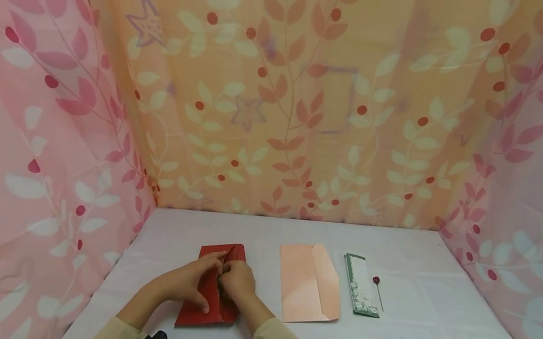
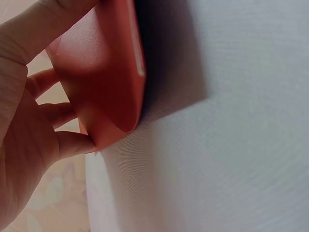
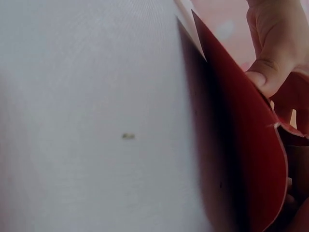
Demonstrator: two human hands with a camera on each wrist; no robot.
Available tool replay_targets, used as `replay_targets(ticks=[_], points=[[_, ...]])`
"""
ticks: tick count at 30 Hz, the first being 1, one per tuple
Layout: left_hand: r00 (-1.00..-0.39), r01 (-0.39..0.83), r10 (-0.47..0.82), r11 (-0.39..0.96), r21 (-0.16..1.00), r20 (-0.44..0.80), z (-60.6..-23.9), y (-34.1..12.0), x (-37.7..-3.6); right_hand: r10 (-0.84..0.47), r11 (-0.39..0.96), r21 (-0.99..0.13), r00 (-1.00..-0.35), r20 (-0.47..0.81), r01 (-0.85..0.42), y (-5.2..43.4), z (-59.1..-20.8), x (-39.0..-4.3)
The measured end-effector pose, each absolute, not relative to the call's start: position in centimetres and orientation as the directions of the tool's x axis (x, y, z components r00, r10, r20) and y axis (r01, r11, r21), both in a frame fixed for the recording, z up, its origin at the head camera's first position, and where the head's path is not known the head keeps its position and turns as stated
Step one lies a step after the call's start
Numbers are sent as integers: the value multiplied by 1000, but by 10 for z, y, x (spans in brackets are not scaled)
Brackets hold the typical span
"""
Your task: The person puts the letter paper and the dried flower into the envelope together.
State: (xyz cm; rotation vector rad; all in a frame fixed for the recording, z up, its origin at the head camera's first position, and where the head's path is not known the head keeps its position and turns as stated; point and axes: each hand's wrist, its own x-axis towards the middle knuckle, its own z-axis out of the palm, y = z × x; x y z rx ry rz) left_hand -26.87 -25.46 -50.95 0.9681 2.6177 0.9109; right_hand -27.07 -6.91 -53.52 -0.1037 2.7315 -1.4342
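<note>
Nearest me, at about six o'clock on the white table, my two hands meet over the red envelope; I judge I am at the flap, working the envelope's open end, with the fold not yet settled. My left hand lies across the envelope's left side, thumb curled down onto the paper and fingers wrapped to its edge; the left wrist view shows those fingers tucked behind the lifted red paper, so this hand is clamped on it, not loose. My right hand sits just beside it at one o'clock of the left, fingers bunched tightly at the middle seam; the right wrist view shows a fingertip pressing the raised red sheet, which stands off the table and throws a dark shadow beneath; I take this as a pinch on the paper. As I judge it, the next move calls for keeping the left hold firm while the right works the flap without creasing the body.

Further out, at about two o'clock, a pale pink envelope lies flat with its flap open, well apart from my hands; beyond it, at three o'clock, lies a green patterned strip, and just beside that a red-headed pin.
</note>
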Motion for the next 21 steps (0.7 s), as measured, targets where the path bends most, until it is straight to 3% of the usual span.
replay_targets(ticks=[7, 14, 21], points=[[-761, 520, 648, 593, 615, 18, -510, -253, -269, -96, 577, -814, -995, 17, -70, -66, -534, -267], [-770, 498, 638, 606, 620, -6, -512, -254, -270, -175, 436, -888, -982, 74, -145, -58, -531, -259], [-767, 490, 642, 594, 638, -9, -512, -255, -270, -223, 257, -963, -974, 29, -87, -47, -528, -251]])
